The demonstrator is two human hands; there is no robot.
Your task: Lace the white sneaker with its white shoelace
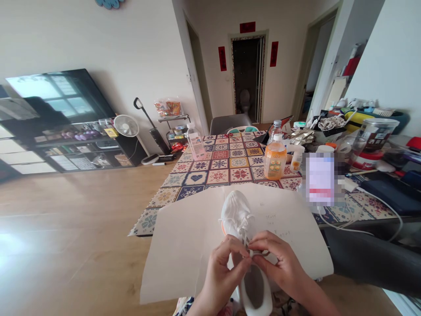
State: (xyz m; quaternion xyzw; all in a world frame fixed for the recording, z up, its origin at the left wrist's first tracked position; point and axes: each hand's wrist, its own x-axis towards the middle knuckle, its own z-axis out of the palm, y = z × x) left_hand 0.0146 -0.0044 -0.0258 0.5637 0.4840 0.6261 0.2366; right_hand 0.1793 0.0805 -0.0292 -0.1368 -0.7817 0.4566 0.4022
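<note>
A white shoe [237, 210] lies on a large sheet of white paper [177, 245], its toe pointing away from me and its opening towards me. My left hand [226, 263] is at the left side of the laces, thumb and index finger pinched on the white lace. From the right, my right hand [276, 259] pinches the lace too, its fingertips almost touching those of my left hand. Both hands are over the shoe's tongue area and hide part of the laces. Faint handwriting shows on the paper to the right of the shoe.
A patterned tablecloth [220, 164] covers the table. Beyond the paper stand a pink bottle [197, 147] and an orange bottle [275, 162]. At the right are a blurred phone-like screen [320, 180], a white cable [388, 202] and a clutter of containers.
</note>
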